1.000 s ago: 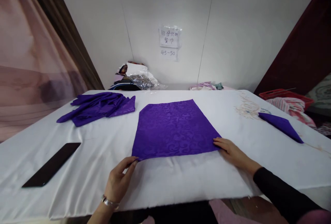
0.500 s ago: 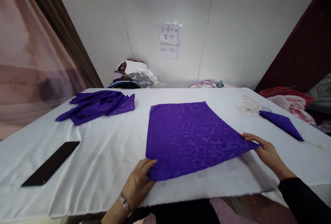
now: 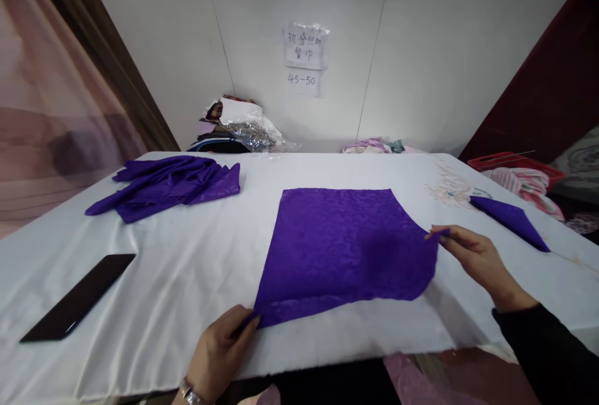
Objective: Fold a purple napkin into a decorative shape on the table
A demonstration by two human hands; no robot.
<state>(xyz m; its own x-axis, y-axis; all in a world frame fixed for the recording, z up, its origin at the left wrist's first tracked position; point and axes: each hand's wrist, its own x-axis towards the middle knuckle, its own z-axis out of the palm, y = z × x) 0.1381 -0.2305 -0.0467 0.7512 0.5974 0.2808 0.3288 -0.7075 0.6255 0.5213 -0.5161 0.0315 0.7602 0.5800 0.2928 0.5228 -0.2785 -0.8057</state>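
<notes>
A purple patterned cloth [image 3: 337, 243] lies spread on the white-covered table [image 3: 196, 274] in front of me. Its near left corner is pinched in my left hand [image 3: 222, 346], which wears a watch at the wrist. My right hand [image 3: 477, 258] holds the near right corner between thumb and fingers, raised above the table, so that side of the cloth lifts and its near edge curves. A heap of crumpled purple cloth [image 3: 173, 183] rests at the far left. On the right lies a folded purple piece [image 3: 512, 221].
A dark flat slab [image 3: 79, 299] lies at the left. Fabrics and clear plastic [image 3: 246, 127] are piled behind the table, with pale cloths [image 3: 369, 146] farther right. A red basket [image 3: 552, 174] with striped cloth stands beyond the right edge. Paper signs [image 3: 304, 49] hang on the wall.
My right hand has lifted its corner up and slightly left, bending the cloth. My left hand has moved left and a little nearer with its corner. The view has shifted slightly.
</notes>
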